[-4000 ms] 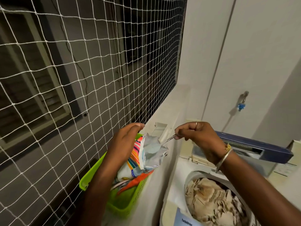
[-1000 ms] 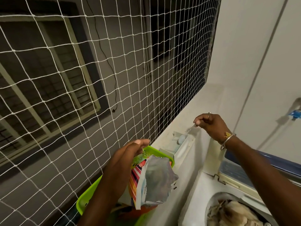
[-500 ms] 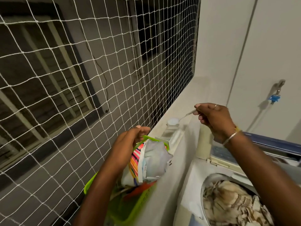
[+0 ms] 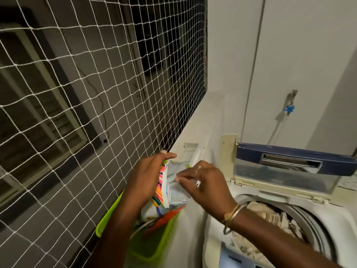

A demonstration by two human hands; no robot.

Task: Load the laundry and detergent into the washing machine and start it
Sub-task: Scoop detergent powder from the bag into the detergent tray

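A striped detergent pouch [image 4: 165,187] stands in a green basket [image 4: 108,219] on the ledge. My left hand [image 4: 146,176] grips the pouch's top edge and holds its mouth apart. My right hand [image 4: 208,186] is at the pouch's mouth, fingers pinched on a small spoon whose pale handle end [image 4: 199,168] sticks up above the knuckles; the bowl of the spoon is hidden. A white detergent drawer [image 4: 190,151] lies on the ledge just beyond the pouch. The washing machine [image 4: 338,219] at right has beige laundry [image 4: 270,215] in its drum.
The machine's lid [image 4: 289,161] stands raised, dark blue along its top. White netting [image 4: 96,93] closes off the left side. A tap with a blue fitting [image 4: 288,109] is on the back wall. The ledge [image 4: 197,128] runs away toward the corner.
My right hand has come back from the drawer on the ledge to the pouch's mouth with the spoon. My left hand has kept its hold on the pouch.
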